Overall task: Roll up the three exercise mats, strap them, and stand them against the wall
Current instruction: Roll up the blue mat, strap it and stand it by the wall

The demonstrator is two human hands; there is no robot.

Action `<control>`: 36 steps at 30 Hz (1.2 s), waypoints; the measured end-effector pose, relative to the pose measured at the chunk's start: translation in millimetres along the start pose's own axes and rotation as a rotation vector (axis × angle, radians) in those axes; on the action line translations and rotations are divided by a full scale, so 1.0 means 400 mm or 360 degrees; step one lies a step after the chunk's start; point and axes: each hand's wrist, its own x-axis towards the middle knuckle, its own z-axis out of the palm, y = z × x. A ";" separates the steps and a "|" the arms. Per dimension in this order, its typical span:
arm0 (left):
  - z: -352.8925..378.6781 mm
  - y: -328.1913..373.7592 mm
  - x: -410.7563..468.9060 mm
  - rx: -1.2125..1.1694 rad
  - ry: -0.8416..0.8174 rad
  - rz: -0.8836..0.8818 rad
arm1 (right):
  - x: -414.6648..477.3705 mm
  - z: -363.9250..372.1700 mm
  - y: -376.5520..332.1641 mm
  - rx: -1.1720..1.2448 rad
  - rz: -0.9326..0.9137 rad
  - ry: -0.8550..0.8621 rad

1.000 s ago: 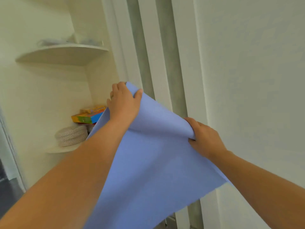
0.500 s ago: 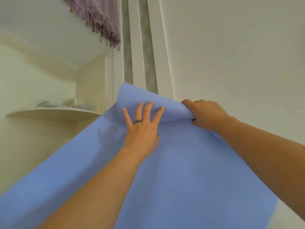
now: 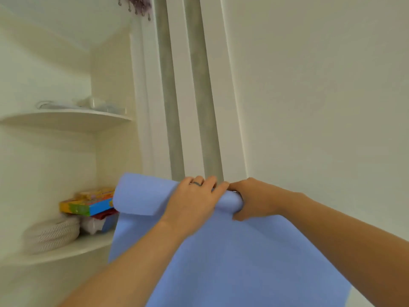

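A thin blue exercise mat [image 3: 221, 258] hangs in front of me, its top edge curled over into a loose roll [image 3: 141, 196]. My left hand [image 3: 194, 200] lies over the top of that roll, fingers curled over its far side, a dark ring on one finger. My right hand [image 3: 254, 200] grips the roll's right end, with the thumb underneath. Both hands are close together near the roll's right part. The mat's lower part runs out of the frame. No other mats or straps are in sight.
A white wall [image 3: 321, 107] rises straight ahead with grey vertical strips [image 3: 199, 96] beside it. On the left are curved corner shelves [image 3: 66, 120]; the lower shelf [image 3: 66, 249] holds a rope basket [image 3: 53, 233] and colourful boxes [image 3: 88, 202]. Purple fringe [image 3: 135, 3] hangs at the top.
My left hand went from pressing flat on the mat to curling over the rolled edge. The top edge has curled further into a roll. The view has tilted back down.
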 end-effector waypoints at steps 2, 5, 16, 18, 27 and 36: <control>0.004 -0.014 -0.046 0.0016 -0.0151 0.0026 | -0.014 0.084 -0.003 0.0122 -0.0015 0.0015; -0.008 -0.043 -0.099 0.0030 -0.0276 0.0000 | -0.049 0.174 0.009 0.0155 0.0005 0.0104; -0.071 -0.206 -0.162 0.0226 -0.0274 -0.0126 | -0.012 0.118 -0.020 -0.0372 -0.0133 0.0505; -0.073 -0.194 -0.161 0.0298 -0.0259 -0.0174 | 0.011 0.076 -0.047 -0.0392 -0.0147 0.0409; -0.082 -0.120 -0.101 -0.0006 -0.0126 -0.0044 | 0.045 -0.002 -0.138 0.0070 -0.0263 -0.0120; -0.120 -0.216 -0.110 0.0167 -0.0021 0.0150 | -0.031 0.041 -0.091 -0.0347 -0.0274 0.0476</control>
